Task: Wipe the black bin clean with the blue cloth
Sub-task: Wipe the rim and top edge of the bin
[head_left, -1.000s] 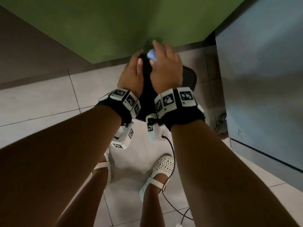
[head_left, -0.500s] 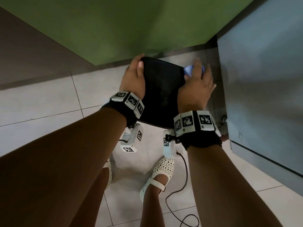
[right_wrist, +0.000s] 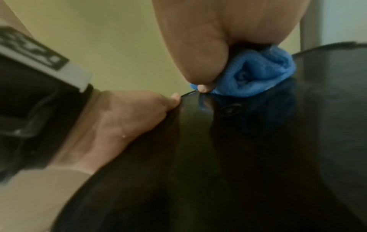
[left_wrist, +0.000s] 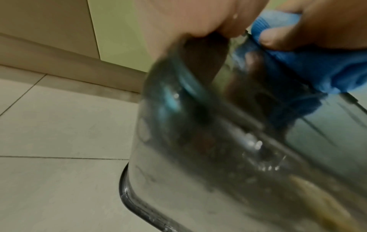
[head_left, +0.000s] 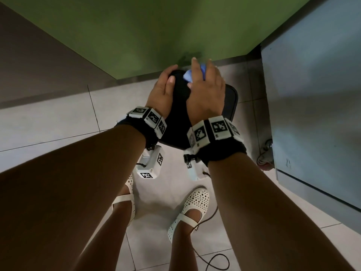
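The black bin stands on the tiled floor near the green wall, its glossy dark surface facing me. My left hand grips its left edge, thumb on top and fingers round the far side. My right hand holds the bunched blue cloth and presses it on the bin's far left part, close beside the left thumb. In the right wrist view the cloth sits under my thumb, touching the bin. The left wrist view shows the cloth against the bin, which is blurred.
A grey cabinet on a castor wheel stands close to the bin's right side. The green wall rises just behind it. My feet in white shoes and a black cable are on the floor below.
My right hand has swept the cloth from the bin's far right corner back to the far left, beside the left hand. The left hand keeps its hold on the bin.
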### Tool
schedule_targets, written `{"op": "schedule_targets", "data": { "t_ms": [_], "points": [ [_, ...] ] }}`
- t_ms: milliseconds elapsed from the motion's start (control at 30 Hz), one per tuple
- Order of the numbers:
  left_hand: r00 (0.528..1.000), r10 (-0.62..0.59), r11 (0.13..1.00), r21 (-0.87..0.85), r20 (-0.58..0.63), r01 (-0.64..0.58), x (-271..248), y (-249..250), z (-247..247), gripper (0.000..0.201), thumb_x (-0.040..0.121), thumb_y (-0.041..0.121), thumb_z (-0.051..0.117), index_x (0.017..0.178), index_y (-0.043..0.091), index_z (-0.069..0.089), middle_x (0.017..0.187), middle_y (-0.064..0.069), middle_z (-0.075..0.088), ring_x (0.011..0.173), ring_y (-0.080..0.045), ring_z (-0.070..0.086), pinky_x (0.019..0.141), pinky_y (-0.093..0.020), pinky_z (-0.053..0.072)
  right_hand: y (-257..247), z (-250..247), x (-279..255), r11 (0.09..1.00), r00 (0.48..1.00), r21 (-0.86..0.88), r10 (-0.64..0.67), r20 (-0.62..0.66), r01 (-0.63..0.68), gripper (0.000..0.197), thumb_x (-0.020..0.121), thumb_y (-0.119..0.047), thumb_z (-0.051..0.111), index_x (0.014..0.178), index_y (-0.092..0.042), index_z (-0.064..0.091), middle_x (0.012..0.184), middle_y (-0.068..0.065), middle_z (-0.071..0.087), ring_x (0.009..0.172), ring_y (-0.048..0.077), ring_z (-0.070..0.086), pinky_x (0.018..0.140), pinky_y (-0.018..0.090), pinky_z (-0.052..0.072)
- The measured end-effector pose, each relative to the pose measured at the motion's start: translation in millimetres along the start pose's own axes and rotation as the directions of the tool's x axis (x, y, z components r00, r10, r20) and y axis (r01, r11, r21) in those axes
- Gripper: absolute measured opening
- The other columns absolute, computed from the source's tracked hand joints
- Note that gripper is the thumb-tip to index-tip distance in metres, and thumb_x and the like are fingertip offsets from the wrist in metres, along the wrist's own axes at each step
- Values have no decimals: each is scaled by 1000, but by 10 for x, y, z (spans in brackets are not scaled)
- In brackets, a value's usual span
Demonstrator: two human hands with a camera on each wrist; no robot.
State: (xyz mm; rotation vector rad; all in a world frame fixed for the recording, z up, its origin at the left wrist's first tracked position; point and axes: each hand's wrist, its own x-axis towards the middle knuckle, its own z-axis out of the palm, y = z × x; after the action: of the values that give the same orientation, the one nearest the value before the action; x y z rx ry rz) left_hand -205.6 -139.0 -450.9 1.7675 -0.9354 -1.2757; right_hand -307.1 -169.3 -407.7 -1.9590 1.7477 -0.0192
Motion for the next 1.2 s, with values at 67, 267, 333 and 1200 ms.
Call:
{"op": "schedule_targets", "data": {
  "t_ms": [67,267,333,1200],
  "points": [
    [1000,-19,1000,0,-20,19,11,-7,13,35,100,18,29,133,15,44,121,-6,55,110,-13,51,96,-18,43,155,-76,-38,996,996,-23,81,-26,-82,56,94,-16,44,145,-24,22,154,15,15,141,32,13,117,48,12],
    [998,-20,998,61,-57,23,9,2,20,36,101,24,28,133,24,44,124,-5,56,108,-12,52,94,-19,42,471,-92,-335,978,973,-8,204,-112,-206,65,90,-1,45,145,-26,22,155,14,7,143,32,8,117,46,13],
    [997,-18,998,64,-71,22,14,-4,27,36,100,25,28,133,24,44,125,-6,57,109,-14,53,97,-23,43,458,-18,-470,969,962,44,246,-115,-242,67,88,2,44,145,-25,21,156,12,6,143,31,8,118,45,12],
    [998,-37,994,102,-58,43,13,-40,33,36,98,33,28,128,35,47,123,-8,59,110,-22,58,98,-38,48,334,414,-1000,959,949,-30,-282,-143,281,71,67,6,70,131,-14,49,140,17,45,129,38,41,104,48,23]
  ]
}}
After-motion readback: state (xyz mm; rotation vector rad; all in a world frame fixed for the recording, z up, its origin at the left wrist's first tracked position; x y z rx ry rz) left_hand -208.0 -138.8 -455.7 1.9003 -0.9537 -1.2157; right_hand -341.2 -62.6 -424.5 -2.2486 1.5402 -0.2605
